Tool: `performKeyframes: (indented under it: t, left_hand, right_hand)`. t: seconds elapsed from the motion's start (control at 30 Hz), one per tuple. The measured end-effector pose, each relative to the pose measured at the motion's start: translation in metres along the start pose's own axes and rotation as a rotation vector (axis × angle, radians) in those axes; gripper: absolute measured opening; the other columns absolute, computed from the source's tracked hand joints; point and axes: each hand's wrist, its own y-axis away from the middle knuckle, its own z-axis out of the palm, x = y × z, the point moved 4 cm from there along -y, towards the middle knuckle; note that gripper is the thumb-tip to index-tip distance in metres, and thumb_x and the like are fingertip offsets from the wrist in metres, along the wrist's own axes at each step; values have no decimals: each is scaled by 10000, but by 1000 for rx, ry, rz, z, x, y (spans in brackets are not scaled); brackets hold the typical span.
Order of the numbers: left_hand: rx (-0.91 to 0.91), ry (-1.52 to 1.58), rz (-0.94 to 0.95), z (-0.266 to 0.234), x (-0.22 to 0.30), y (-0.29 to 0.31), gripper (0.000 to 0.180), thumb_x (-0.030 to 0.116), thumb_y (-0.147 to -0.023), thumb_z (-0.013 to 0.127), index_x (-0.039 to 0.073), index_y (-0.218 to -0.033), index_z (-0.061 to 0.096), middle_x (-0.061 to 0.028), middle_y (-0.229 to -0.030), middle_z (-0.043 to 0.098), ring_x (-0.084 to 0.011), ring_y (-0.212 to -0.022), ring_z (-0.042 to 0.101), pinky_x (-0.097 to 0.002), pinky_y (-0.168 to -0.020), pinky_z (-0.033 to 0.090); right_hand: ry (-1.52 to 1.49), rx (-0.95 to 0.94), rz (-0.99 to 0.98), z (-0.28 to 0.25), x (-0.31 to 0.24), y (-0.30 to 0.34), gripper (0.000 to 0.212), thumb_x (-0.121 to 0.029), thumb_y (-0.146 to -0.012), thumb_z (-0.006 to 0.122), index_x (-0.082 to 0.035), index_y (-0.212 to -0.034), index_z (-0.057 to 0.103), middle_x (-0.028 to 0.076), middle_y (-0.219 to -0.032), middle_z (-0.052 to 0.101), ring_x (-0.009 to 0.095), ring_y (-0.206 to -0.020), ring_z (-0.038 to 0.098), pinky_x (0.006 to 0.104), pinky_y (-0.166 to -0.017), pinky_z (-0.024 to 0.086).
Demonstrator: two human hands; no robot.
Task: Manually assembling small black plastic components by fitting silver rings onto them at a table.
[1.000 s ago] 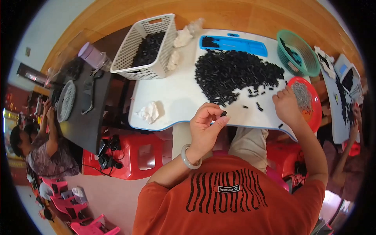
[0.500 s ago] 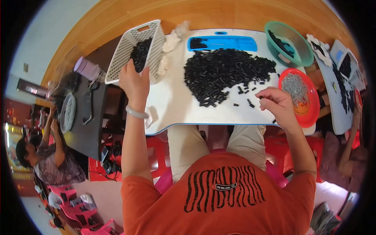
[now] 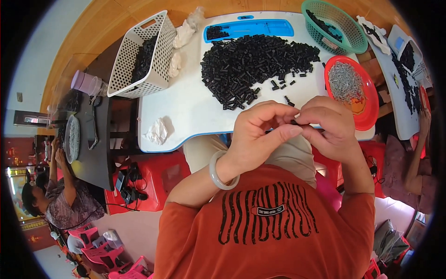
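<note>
My left hand (image 3: 258,136), with a pale bangle on its wrist, and my right hand (image 3: 331,128) meet in front of me at the table's near edge. Their thumbs and forefingers pinch a small black piece (image 3: 295,122); the fingers hide most of it. Just beyond lies a heap of short black tube-like pieces (image 3: 258,65), with a few strays near my fingers. A red plate (image 3: 372,95) stands to the right of my right hand, carrying a pile of small silvery metal pieces (image 3: 345,81).
A white perforated basket (image 3: 160,69) with black pieces stands at the left. Behind the heap is a blue tray (image 3: 260,29), and a green basket (image 3: 355,39) sits far right. Crumpled white tissue (image 3: 158,131) lies front left. People work at tables (image 3: 95,158) on both sides.
My left hand has left the white basket and come right to meet my right hand. The right hand has drawn slightly nearer to me. The view has shifted a little.
</note>
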Motion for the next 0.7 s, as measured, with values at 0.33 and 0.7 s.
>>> performKeyframes:
  t: [0.33,0.7]
  left_hand:
    - [90,368,-222,-3,-15,15,217,28,-877,591,-25,-1086,616,-34,-830,609,-84,-718,567,-207,-680,471]
    - [69,445,-313,-18,-47,37,161,63,-933,506,-34,-1037,580,-43,-845,579,-103,-735,569,-229,-712,478]
  right_hand:
    - [-123,86,206,-10,15,20,181,-9,-715,683,-13,-883,616,100,-777,609,231,-687,609,290,-598,480]
    - [487,-393,693,-26,78,94,152,-70,-711,641,15,-791,543,196,-748,574,376,-755,581,446,-656,455]
